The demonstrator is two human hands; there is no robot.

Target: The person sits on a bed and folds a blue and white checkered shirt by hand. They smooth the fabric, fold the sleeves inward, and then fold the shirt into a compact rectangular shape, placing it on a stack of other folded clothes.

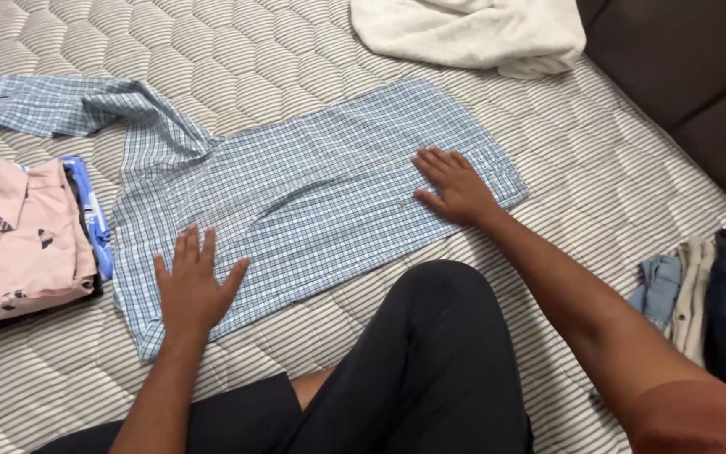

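Observation:
A blue and white checked shirt [313, 181] lies flat on the quilted mattress [212, 50], one sleeve stretched out to the upper left. My left hand [191, 282] rests palm down on the shirt's near left part, fingers spread. My right hand [455, 185] presses flat on the shirt's right end, fingers apart. Neither hand holds anything. My knee in black shorts [430, 336] is bent below the shirt.
A stack of folded shirts with a pink one [18, 240] on top sits at the left edge. A white towel [472, 29] lies at the top. More folded clothes [716, 294] are at the right. A dark headboard [691, 67] borders the upper right.

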